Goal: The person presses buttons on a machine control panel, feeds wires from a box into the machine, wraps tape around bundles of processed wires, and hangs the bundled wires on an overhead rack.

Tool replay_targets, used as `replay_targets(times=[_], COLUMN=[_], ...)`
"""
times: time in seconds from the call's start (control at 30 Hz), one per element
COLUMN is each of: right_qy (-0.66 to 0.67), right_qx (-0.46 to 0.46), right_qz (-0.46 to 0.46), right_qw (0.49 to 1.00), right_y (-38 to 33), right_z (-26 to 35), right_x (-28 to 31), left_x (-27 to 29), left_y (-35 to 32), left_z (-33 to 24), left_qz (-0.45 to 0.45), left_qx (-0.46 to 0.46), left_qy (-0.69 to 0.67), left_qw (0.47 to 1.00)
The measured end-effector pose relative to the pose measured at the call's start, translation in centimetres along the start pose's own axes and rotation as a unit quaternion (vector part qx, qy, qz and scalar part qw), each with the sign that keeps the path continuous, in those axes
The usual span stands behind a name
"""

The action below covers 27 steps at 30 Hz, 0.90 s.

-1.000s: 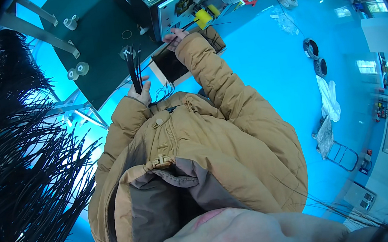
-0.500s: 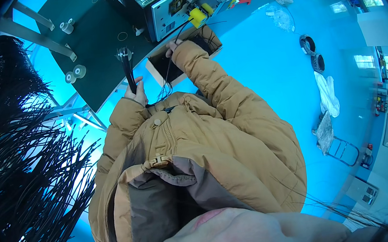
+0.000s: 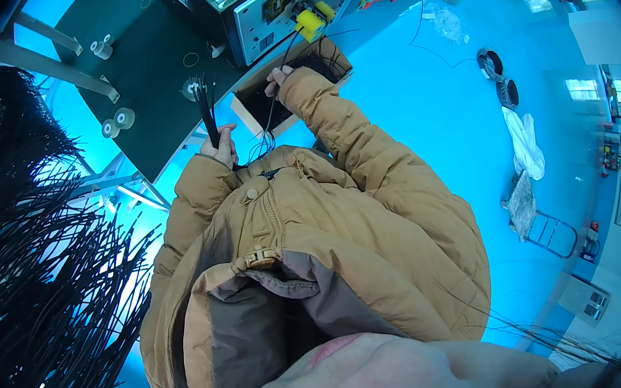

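Upright in my left hand (image 3: 221,149) is a bundle of black wires (image 3: 208,120), with my fingers closed round its lower part and its upper tips fanning apart. My right hand (image 3: 279,82) pinches a single black wire (image 3: 275,107) over an open cardboard box (image 3: 247,117). From the fingers this wire runs up toward the yellow rollers (image 3: 310,24) on the side of a machine (image 3: 273,33). Its lower end hangs among loose strands in front of my jacket. More black wires (image 3: 322,62) lie inside the box, partly hidden by my right sleeve.
A dark green table (image 3: 142,98) carries pale spools (image 3: 118,122) and metal bars (image 3: 55,66). Thick hanging bunches of black wires (image 3: 44,278) crowd my left. On the blue floor to the right lie black coils (image 3: 491,64), a white bag (image 3: 523,143) and a folding frame (image 3: 553,235).
The tips of the wire bundle in my left hand have spread a little wider. Both hands stay nearly in place, and the whole view has shifted slightly.
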State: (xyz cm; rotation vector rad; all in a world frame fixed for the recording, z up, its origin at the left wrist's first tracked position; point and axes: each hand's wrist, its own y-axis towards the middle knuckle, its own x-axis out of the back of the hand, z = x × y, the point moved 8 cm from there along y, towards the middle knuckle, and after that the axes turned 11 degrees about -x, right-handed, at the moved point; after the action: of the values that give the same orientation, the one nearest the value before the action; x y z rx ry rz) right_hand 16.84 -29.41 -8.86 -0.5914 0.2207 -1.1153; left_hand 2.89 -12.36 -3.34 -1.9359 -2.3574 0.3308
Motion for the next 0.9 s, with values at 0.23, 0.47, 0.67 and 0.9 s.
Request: replay_targets(times=[0.23,0.47,0.67,0.9], right_qy=[-0.361,-0.593,-0.531,0.199], right_qx=[0.148,0.353,0.182,-0.073], right_qz=[0.095,0.179,0.228,0.030], right_qw=[0.916,0.702,0.796,0.977], right_y=[-7.0,-11.9,-11.6,1.0], right_z=[3.7,4.0,6.3,0.1], right_x=[-6.9,-13.0,-11.6,-2.5], left_x=[0.3,0.6,1.6,0.7], left_y=[0.7,1.2,1.0,0.1], left_z=[0.3,0.5,1.8,0.5], left_qz=[0.008,0.001,0.030,0.012], left_qx=[0.005,0.005,-0.059,-0.008], left_qy=[0.025,0.012,0.012,-0.073], left_qw=[1.000,1.000,0.998,0.997])
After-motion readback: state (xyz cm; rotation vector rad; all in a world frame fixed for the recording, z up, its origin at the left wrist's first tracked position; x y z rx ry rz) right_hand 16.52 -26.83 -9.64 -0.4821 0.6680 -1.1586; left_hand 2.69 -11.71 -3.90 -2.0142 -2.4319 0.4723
